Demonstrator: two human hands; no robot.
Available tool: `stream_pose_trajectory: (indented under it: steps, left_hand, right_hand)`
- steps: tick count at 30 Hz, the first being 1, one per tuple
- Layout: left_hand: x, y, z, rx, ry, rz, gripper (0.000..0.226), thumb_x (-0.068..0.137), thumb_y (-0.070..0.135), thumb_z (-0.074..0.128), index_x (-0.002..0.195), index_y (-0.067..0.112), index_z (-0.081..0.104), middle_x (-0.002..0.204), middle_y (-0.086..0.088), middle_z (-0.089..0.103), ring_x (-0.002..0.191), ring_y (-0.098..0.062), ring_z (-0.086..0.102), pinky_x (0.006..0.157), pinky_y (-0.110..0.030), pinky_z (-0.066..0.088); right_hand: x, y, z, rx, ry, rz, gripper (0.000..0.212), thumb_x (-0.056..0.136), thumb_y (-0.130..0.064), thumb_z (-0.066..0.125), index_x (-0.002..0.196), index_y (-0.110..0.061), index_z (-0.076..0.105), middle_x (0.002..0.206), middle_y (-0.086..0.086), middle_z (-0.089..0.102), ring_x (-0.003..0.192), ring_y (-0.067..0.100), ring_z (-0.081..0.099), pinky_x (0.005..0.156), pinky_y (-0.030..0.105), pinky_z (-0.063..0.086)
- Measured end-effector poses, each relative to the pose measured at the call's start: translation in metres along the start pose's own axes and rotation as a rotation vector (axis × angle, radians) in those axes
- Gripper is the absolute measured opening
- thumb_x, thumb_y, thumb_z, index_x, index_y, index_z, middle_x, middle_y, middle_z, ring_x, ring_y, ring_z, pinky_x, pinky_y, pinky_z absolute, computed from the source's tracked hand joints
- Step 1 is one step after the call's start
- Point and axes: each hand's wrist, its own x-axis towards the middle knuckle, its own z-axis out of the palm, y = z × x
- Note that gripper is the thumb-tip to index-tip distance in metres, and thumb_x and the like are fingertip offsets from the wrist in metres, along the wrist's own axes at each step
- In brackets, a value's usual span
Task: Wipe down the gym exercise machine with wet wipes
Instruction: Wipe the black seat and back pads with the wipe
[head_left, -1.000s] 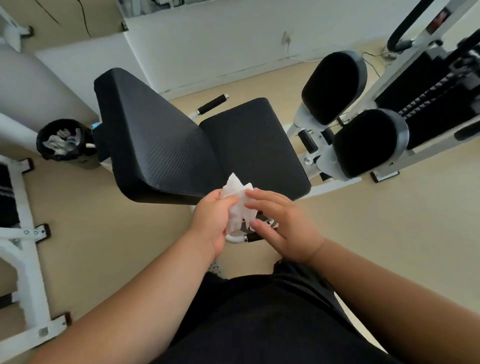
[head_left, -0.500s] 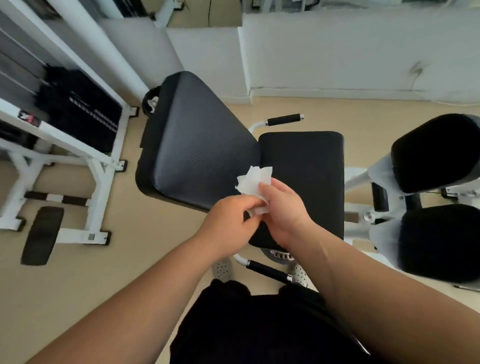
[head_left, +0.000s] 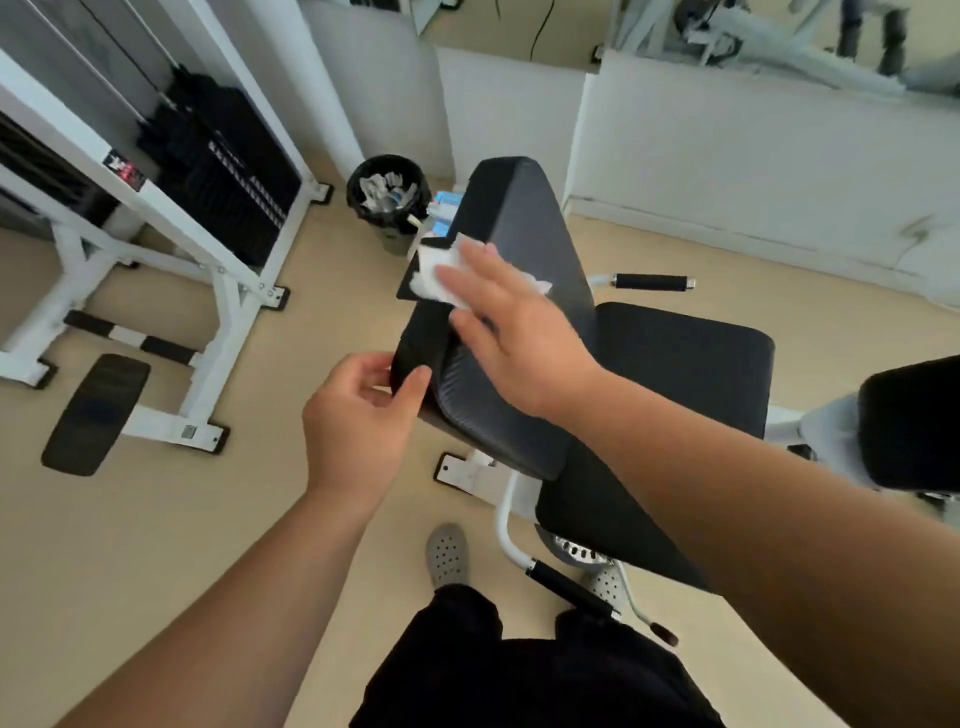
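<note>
Both bare forearms reach forward from the bottom of the view. The right hand (head_left: 511, 332) lies palm down, fingers straight and slightly spread, pressing flat on a white wipe (head_left: 430, 278) against the backrest (head_left: 524, 218). The left hand (head_left: 358, 421) sits lower and to the left, wrist straight, fingers loosely curled, thumb tip at the pad's lower corner; whether it actually grips that corner cannot be told
</note>
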Motion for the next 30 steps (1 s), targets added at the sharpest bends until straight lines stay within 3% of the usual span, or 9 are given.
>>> stream_pose_trajectory:
  steps: [2, 4, 7, 9, 12, 15, 22, 26, 30]
  left_hand:
    - [0.003, -0.007, -0.001, -0.058, -0.014, 0.007, 0.024, 0.080, 0.040, 0.081, 0.098, 0.028, 0.072, 0.082, 0.016, 0.071, 0.071, -0.001, 0.065, 0.072, -0.026, 0.055]
    - [0.006, -0.014, -0.003, -0.059, -0.039, 0.031, 0.028, 0.075, 0.044, 0.082, 0.095, 0.026, 0.075, 0.079, 0.014, 0.071, 0.068, -0.005, 0.066, 0.070, -0.028, 0.055]
    - [0.010, -0.019, -0.005, -0.046, -0.067, 0.076, 0.024, 0.071, 0.047, 0.084, 0.086, 0.032, 0.073, 0.072, 0.013, 0.070, 0.066, -0.008, 0.065, 0.066, -0.030, 0.054]
    - [0.012, -0.016, -0.005, -0.058, -0.083, 0.050, 0.022, 0.071, 0.043, 0.087, 0.077, 0.039, 0.066, 0.064, 0.012, 0.067, 0.062, -0.005, 0.064, 0.062, -0.027, 0.051]
    - [0.014, -0.013, -0.007, -0.057, -0.134, 0.020, 0.022, 0.072, 0.040, 0.087, 0.078, 0.033, 0.067, 0.069, 0.022, 0.068, 0.061, 0.000, 0.063, 0.058, -0.017, 0.044]
    - [0.016, -0.015, -0.007, -0.085, -0.153, 0.008, 0.025, 0.072, 0.040, 0.087, 0.082, 0.024, 0.070, 0.068, 0.020, 0.068, 0.061, -0.001, 0.064, 0.056, -0.010, 0.043]
    - [0.012, -0.017, -0.008, -0.135, -0.152, 0.014, 0.027, 0.070, 0.041, 0.088, 0.076, 0.032, 0.063, 0.070, 0.016, 0.067, 0.062, -0.007, 0.063, 0.056, -0.012, 0.044]
    - [0.008, -0.024, -0.007, -0.149, -0.188, 0.004, 0.031, 0.071, 0.035, 0.087, 0.095, 0.030, 0.070, 0.082, 0.013, 0.070, 0.073, -0.008, 0.065, 0.064, -0.018, 0.046]
    - [0.002, -0.035, -0.012, -0.220, -0.247, -0.017, 0.040, 0.076, 0.020, 0.086, 0.106, 0.038, 0.068, 0.094, 0.019, 0.070, 0.086, -0.009, 0.067, 0.072, -0.022, 0.053]
  right_hand:
    - [0.001, 0.005, 0.017, -0.331, -0.182, -0.172, 0.063, 0.105, -0.056, 0.039, 0.156, -0.020, 0.044, 0.169, 0.010, 0.025, 0.159, 0.036, 0.002, 0.127, 0.053, 0.006]
    - [0.003, 0.010, 0.016, -0.469, -0.198, -0.270, 0.076, 0.100, -0.068, 0.033, 0.157, -0.020, 0.041, 0.167, 0.011, 0.028, 0.159, 0.037, 0.004, 0.127, 0.059, 0.005]
    - [0.023, 0.024, -0.005, -0.500, -0.253, -0.347, 0.086, 0.096, -0.076, 0.026, 0.158, -0.017, 0.039, 0.166, 0.010, 0.032, 0.158, 0.034, 0.012, 0.128, 0.056, 0.005]
    - [0.049, 0.034, -0.021, -0.537, -0.259, -0.291, 0.094, 0.094, -0.081, 0.018, 0.158, -0.015, 0.038, 0.166, 0.011, 0.032, 0.158, 0.033, 0.014, 0.128, 0.057, 0.008]
    - [0.083, 0.040, -0.037, -0.545, -0.253, -0.172, 0.106, 0.089, -0.088, 0.010, 0.157, -0.012, 0.040, 0.164, 0.013, 0.034, 0.157, 0.036, 0.018, 0.126, 0.060, 0.011]
    - [0.084, 0.030, -0.036, -0.552, -0.293, -0.136, 0.116, 0.084, -0.092, 0.007, 0.156, -0.008, 0.040, 0.164, 0.016, 0.034, 0.156, 0.037, 0.019, 0.125, 0.062, 0.011]
    - [0.004, 0.005, -0.014, -0.507, -0.541, -0.573, 0.107, 0.089, -0.085, 0.009, 0.162, -0.008, 0.026, 0.170, 0.015, 0.020, 0.159, 0.032, 0.010, 0.128, 0.054, 0.007]
    - [0.065, 0.025, -0.033, -0.552, -0.428, -0.408, 0.104, 0.091, -0.085, 0.012, 0.159, -0.011, 0.036, 0.165, 0.016, 0.032, 0.155, 0.035, 0.024, 0.126, 0.059, 0.013]
    - [0.096, 0.022, -0.039, -0.601, -0.345, -0.124, 0.119, 0.081, -0.093, -0.001, 0.159, -0.011, 0.036, 0.166, 0.014, 0.031, 0.157, 0.034, 0.018, 0.127, 0.052, 0.003]
